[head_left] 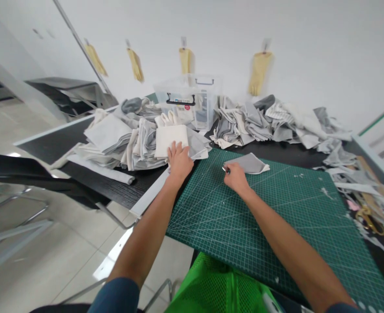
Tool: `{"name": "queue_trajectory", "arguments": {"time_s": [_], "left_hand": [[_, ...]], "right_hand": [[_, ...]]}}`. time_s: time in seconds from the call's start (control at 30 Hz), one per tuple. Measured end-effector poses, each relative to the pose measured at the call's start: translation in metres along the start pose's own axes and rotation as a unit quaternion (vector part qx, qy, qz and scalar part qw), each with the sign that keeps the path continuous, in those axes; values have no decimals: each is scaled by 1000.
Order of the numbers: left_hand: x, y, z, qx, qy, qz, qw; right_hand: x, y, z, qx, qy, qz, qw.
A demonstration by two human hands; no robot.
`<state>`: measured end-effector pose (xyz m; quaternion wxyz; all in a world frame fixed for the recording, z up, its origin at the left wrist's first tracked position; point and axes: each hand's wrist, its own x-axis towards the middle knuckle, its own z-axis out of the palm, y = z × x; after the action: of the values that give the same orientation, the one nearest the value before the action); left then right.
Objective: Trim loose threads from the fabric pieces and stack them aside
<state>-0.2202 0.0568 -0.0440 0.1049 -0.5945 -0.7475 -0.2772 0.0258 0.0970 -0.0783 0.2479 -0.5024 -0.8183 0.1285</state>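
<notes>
gripped tool (226, 170): mostly hidden | green mat (205, 208): cut off lower-right

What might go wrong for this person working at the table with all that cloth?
The right hand grips a small tool right by the grey cloth; if it is sharp, which I can't tell, it might snag the fabric. The left hand is on the cream cloth in a loose heap, so a tug could topple neighbouring pieces. The gold scissors lie among scraps, where they might be overlooked.
</notes>
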Motion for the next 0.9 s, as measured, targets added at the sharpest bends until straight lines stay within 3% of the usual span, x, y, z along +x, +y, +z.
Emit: {"name": "queue_trajectory", "arguments": {"time_s": [0.17, 0.33, 0.43, 0.53, 0.63, 0.73, 0.9], "left_hand": [[-3, 47, 18, -104, -11, 93, 990], [-19, 110, 56, -174, -144, 230, 947], [-27, 142, 75, -213, -211, 250, 921], [-30, 161, 78, -264, -258, 215, 904], [-30, 172, 68, -345, -276, 180, 879], [-33, 185, 56, -433, -292, 95, 848], [-46, 213, 41, -573, -317, -69, 752]], "right_hand": [[-14, 54, -27, -52, 60, 66, 995], [-35, 89, -48, -82, 51, 109, 989], [-46, 98, -60, -69, 51, 122, 989], [-60, 109, -76, -42, 53, 134, 989], [-78, 118, -98, -4, 54, 143, 988], [-99, 118, -121, 65, 79, 125, 987], [-129, 102, -148, 159, 91, 88, 979]]}}
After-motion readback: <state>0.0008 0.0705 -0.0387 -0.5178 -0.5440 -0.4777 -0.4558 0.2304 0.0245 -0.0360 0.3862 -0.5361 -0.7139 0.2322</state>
